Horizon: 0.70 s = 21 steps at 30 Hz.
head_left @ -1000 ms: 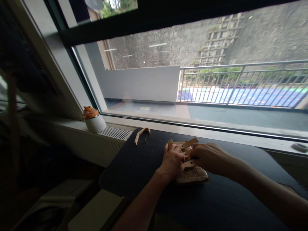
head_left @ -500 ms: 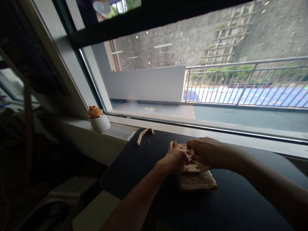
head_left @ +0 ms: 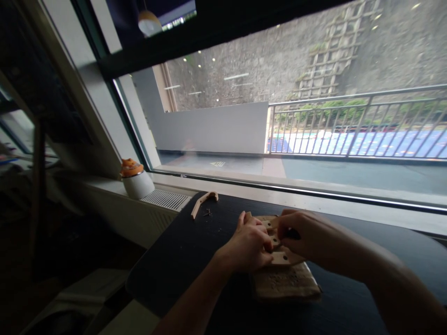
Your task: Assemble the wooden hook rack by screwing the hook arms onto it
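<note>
A pale wooden piece with dark round holes (head_left: 279, 258) rests over a brown block-like board (head_left: 286, 284) on the dark table. My left hand (head_left: 246, 242) is closed around the left side of the wooden piece, pressing it down. Over its right side my right hand (head_left: 300, 232) is curled, thumb and fingers pinched together. Whatever sits between those fingertips is too dark and small to make out. Small dark marks or bits dot the board's near end. A curved wooden piece (head_left: 202, 203) lies apart at the table's far left, beside several tiny screw-like bits (head_left: 207, 213).
The dark table (head_left: 174, 265) stands against a window sill (head_left: 244, 193). A white pot-like object with an orange top (head_left: 137, 180) sits on the ledge to the left, next to a slotted vent (head_left: 165, 199). Railings show outside the glass.
My right hand has lifted slightly and shifted right, exposing more holes in the wooden piece. My left hand keeps its hold. The camera view has tilted a little.
</note>
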Motion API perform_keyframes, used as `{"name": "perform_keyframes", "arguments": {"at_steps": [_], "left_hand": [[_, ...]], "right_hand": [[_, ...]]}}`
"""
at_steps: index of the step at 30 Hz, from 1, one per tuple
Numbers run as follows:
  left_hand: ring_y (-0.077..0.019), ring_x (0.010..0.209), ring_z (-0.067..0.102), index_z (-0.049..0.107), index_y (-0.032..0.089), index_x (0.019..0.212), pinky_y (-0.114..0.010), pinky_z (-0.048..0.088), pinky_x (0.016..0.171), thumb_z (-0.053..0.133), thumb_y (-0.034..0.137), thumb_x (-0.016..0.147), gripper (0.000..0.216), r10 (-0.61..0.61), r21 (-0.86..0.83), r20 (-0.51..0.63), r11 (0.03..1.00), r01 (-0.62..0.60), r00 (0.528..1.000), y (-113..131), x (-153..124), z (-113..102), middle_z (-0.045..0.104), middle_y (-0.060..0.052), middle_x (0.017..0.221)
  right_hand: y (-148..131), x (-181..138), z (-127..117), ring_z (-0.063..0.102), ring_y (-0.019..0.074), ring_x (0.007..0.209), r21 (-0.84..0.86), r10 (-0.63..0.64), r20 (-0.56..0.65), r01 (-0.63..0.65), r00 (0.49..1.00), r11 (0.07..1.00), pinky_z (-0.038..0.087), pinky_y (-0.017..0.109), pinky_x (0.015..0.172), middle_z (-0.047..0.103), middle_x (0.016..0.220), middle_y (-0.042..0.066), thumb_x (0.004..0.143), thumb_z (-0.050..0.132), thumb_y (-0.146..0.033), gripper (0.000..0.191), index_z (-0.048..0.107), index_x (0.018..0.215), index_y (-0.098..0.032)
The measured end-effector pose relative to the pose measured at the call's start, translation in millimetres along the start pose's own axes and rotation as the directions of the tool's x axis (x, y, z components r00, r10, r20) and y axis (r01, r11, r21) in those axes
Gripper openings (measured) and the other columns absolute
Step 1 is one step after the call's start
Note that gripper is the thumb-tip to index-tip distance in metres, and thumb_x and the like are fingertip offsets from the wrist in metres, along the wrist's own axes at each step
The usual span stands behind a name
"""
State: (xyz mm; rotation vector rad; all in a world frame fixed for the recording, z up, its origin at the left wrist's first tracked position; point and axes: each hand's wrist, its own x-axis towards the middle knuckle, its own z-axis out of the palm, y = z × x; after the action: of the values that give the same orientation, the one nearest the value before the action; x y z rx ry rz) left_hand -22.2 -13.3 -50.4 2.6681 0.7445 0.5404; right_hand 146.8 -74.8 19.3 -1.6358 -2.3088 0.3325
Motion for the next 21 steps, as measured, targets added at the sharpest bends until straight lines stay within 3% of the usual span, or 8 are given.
{"name": "perform_keyframes", "arguments": {"at_steps": [8, 15, 18, 21], "left_hand": [[-0.0223, 0.112, 0.046, 0.065, 0.022, 0.07, -0.051, 0.003, 0.111, 0.071, 0.023, 0.07, 0.006, 0.032, -0.013, -0.058, 0.999, -0.032, 0.998, -2, -4, 4, 0.066, 0.001, 0.088], [-0.024, 0.109, 0.048, 0.062, 0.019, 0.064, -0.055, 0.004, 0.109, 0.068, 0.02, 0.071, 0.009, 0.0, -0.058, -0.055, 0.998, -0.004, 0.998, -3, -3, 9, 0.065, 0.0, 0.09], [-0.0242, 0.109, 0.047, 0.062, 0.02, 0.063, -0.053, 0.008, 0.11, 0.068, 0.021, 0.071, 0.009, 0.003, -0.038, -0.06, 0.999, -0.005, 0.998, -3, -3, 9, 0.065, 0.0, 0.086], [-0.0224, 0.109, 0.047, 0.062, 0.021, 0.063, -0.051, 0.004, 0.111, 0.068, 0.022, 0.072, 0.011, 0.01, -0.029, -0.057, 1.0, -0.012, 0.998, -3, -4, 6, 0.065, 0.002, 0.084]], "right_hand": [[4, -3, 13, 0.052, 0.0126, 0.061, 0.009, 0.074, -0.121, -0.074, 0.99, 0.997, 0.032, 0.023, 0.053, 0.062, 0.072, -0.002, 0.074, 0.047, -0.016, 0.017, 0.058, 0.084, -0.024], [-11, 19, 26, 0.057, 0.0148, 0.061, 0.04, 0.077, -0.269, -0.069, 0.96, 0.997, 0.033, 0.023, 0.053, 0.065, 0.072, -0.001, 0.081, 0.05, -0.025, 0.021, 0.053, 0.102, -0.025], [-10, 19, 27, 0.059, 0.0144, 0.064, 0.076, 0.026, -0.253, -0.007, 0.967, 0.997, 0.037, 0.023, 0.055, 0.066, 0.077, 0.0, 0.086, 0.045, -0.027, 0.015, 0.054, 0.099, -0.024], [-2, 8, 20, 0.059, 0.0134, 0.062, 0.138, 0.051, -0.186, -0.025, 0.981, 0.99, 0.039, 0.022, 0.053, 0.067, 0.076, -0.001, 0.087, 0.043, -0.028, 0.023, 0.055, 0.106, -0.025]]}}
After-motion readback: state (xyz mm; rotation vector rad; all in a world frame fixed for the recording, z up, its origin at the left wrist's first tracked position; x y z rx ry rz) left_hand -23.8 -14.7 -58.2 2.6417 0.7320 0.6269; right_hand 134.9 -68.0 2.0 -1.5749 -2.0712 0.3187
